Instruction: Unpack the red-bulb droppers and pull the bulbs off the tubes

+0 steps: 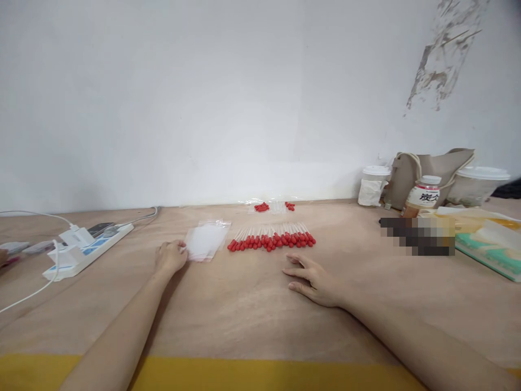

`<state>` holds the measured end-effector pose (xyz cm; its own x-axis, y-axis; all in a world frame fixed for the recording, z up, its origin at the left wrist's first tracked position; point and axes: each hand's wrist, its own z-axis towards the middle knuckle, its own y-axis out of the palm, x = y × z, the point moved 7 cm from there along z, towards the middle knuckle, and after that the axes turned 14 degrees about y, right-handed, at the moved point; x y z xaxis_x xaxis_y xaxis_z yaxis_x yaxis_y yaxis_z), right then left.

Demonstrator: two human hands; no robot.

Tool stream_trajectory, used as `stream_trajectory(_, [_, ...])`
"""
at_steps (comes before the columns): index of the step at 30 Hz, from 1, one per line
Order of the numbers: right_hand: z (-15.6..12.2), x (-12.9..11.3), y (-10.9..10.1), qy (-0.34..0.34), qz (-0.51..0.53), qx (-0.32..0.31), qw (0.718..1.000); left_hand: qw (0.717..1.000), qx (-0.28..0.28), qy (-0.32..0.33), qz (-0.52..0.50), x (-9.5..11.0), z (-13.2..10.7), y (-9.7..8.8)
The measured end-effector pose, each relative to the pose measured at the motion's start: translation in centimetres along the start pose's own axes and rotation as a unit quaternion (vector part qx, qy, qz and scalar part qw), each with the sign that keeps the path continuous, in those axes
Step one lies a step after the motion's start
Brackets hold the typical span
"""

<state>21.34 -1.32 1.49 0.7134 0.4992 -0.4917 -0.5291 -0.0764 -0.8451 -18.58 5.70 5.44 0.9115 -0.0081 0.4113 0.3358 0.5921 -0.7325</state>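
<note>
Red-tipped sticks (277, 239) and clear bags (203, 241) between my hands

Sticks: rowed at frame centre, tips toward me; above and left of my right hand (316, 282), well right of my left hand (170, 256). Bags: stacked left of centre, beside my left fingertips.

Pose: left forearm (116, 328) slants up from lower left, right forearm (399, 331) from lower right, over the worktop (228, 309).

Left: fingers curled at the bags' edge; cannot tell whether they pinch it. Right: fingers loosely spread, pointing left, near the sticks but apart from them.
</note>
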Motion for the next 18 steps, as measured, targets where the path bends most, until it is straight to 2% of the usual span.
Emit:
stream_trajectory(3, [0.0, 0.0, 0.0, 0.001, -0.003, -0.003, 1.000, 0.992, 0.037, 0.049, 0.114, 2.0, -0.6, -1.1])
stream_trajectory(6, [0.1, 0.1, 0.0, -0.002, 0.002, -0.002, 1.000, 0.978, 0.077, 0.140, 0.133, 6.1, -1.6, -1.6])
stream_trajectory(9, [0.1, 0.2, 0.0, 0.000, 0.007, 0.001, 1.000, 0.964, 0.030, 0.246, 0.091, 10.5, -3.2, 0.2])
stream_trajectory(11, [0.0, 0.2, 0.0, 0.001, 0.008, 0.002, 1.000, 0.955, 0.006, 0.281, 0.090, 12.5, -4.2, 1.6])
stream_trajectory(14, [0.0, 0.2, 0.1, 0.002, 0.005, 0.001, 1.000, 0.951, 0.009, 0.289, 0.110, 13.7, -5.0, 2.9])
stream_trajectory(18, [0.1, 0.2, 0.0, 0.000, 0.002, 0.004, 1.000, 0.956, 0.008, 0.271, 0.116, 13.4, -5.1, 4.0])
